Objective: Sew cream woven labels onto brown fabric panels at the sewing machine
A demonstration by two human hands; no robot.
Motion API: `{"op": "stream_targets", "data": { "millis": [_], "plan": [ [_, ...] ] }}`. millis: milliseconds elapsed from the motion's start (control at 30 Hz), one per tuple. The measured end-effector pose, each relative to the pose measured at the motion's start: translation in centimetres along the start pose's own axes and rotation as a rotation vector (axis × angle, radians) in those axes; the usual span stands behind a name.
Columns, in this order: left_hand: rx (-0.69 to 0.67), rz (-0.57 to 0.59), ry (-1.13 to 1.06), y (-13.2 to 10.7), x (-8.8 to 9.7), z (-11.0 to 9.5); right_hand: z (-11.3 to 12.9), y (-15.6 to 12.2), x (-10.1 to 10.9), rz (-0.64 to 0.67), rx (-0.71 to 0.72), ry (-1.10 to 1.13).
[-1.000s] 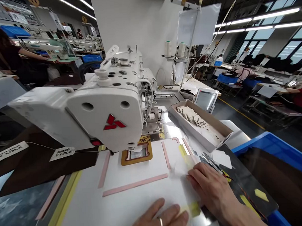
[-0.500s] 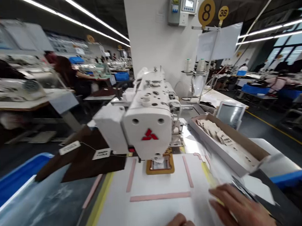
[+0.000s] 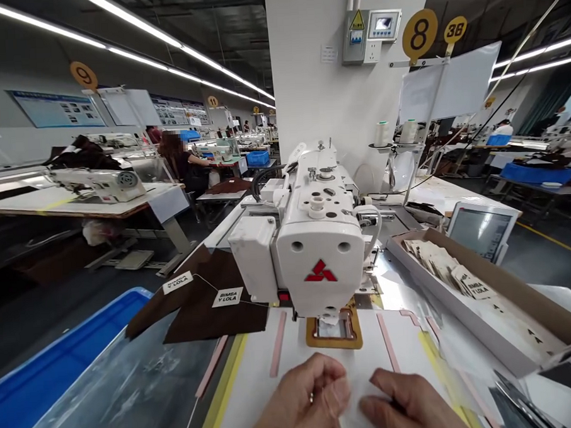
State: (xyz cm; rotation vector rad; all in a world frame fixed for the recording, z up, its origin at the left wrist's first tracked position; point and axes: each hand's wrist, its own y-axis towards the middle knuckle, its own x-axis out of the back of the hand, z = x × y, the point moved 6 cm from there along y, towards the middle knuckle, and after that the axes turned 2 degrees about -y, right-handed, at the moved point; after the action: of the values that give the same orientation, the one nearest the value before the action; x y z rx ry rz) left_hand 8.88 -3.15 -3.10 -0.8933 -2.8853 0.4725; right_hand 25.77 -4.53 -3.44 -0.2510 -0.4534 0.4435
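My left hand (image 3: pixel 312 399) is in front of the sewing machine (image 3: pixel 320 256), low in the view. Its fingers are curled together; whatever they may hold is hidden. My right hand (image 3: pixel 410 403) hovers beside it over the white work surface (image 3: pixel 292 359), thumb and fingers slightly apart, with nothing visible between them. Just beyond both hands lies the machine's yellow-brown clamp frame (image 3: pixel 334 341). Dark brown fabric pieces (image 3: pixel 209 324) lie left of the machine head. On them rest two white printed labels, one nearer (image 3: pixel 227 296) and one farther (image 3: pixel 177 282), linked by thread.
At right stands a long cardboard box (image 3: pixel 461 326) of labels, with a control screen (image 3: pixel 482 230) behind it. Metal scissors or snips (image 3: pixel 521 399) lie near the front right. A blue bin (image 3: pixel 83 343) is at left. Pink strips (image 3: pixel 278 343) mark the surface. A person (image 3: pixel 183 158) sits farther off.
My right hand has moved left, away from the snips, to beside my left hand. My left hand has come farther up into view. The camera has turned a little left.
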Motion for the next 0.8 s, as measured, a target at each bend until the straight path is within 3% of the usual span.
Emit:
{"op": "stream_targets", "data": {
  "millis": [100,167,267,333,400,500,567,700,800],
  "plan": [
    [0.039,-0.05,0.29,0.1,1.5,-0.1,0.9,1.3,0.6,-0.07,0.025,-0.205],
    [0.002,-0.117,0.572,0.1,2.6,-0.8,1.2,1.6,1.0,-0.217,0.126,-0.414],
    [-0.075,-0.212,0.85,0.5,3.7,-1.8,2.0,0.1,0.4,-0.554,0.514,-0.835],
    [-0.087,-0.246,0.935,0.9,4.1,-2.0,2.0,-1.3,-1.2,-0.67,0.816,-1.035],
    [-0.081,-0.276,0.962,1.3,4.4,-1.9,1.4,-1.7,-2.6,-0.644,0.975,-1.172],
    [-0.091,-0.312,1.067,0.9,4.6,-1.6,0.5,-0.9,-3.2,-0.55,0.974,-1.345],
    [-0.214,-0.342,1.208,-0.2,4.1,-1.9,0.3,-0.5,-2.9,-0.51,0.958,-1.415],
    [-0.765,-0.327,1.369,-3.4,1.8,-3.3,1.0,-0.7,-2.0,-0.514,0.996,-1.425],
    [-0.927,-0.22,1.444,-3.6,1.4,-2.7,1.6,-0.7,-1.5,-0.518,1.004,-1.381]
  ]
}}
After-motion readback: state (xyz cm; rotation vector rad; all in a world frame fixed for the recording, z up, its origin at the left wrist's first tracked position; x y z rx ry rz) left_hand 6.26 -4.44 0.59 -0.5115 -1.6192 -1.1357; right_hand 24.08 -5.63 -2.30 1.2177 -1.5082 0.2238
